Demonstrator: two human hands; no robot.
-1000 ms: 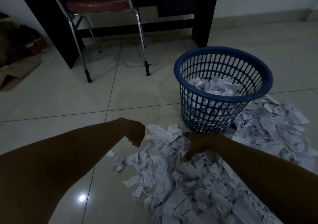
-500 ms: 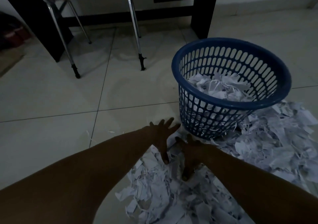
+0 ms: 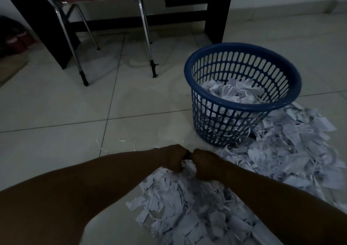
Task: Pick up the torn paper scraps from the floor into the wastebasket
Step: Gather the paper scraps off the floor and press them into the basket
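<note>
A wide heap of torn white paper scraps [image 3: 187,211] covers the tiled floor in front of me and spreads right around the basket's foot. The blue plastic wastebasket [image 3: 225,117] stands upright beyond it, partly filled with scraps. My left hand [image 3: 173,158] and my right hand [image 3: 203,164] meet knuckle to knuckle at the heap's far edge, both with fingers curled down around a bunch of scraps between them. How much paper they hold is hidden under the hands.
A chrome-legged chair [image 3: 146,38] with a red seat stands behind, under a dark desk [image 3: 217,19]. Dark bags and cardboard [image 3: 13,64] lie at the far left. Bare tiles stretch left of the heap, with a few thin slivers [image 3: 122,141].
My left hand went from spread fingers to curled, and both hands drew together over the scraps. The view shifted slightly, with the basket now farther right.
</note>
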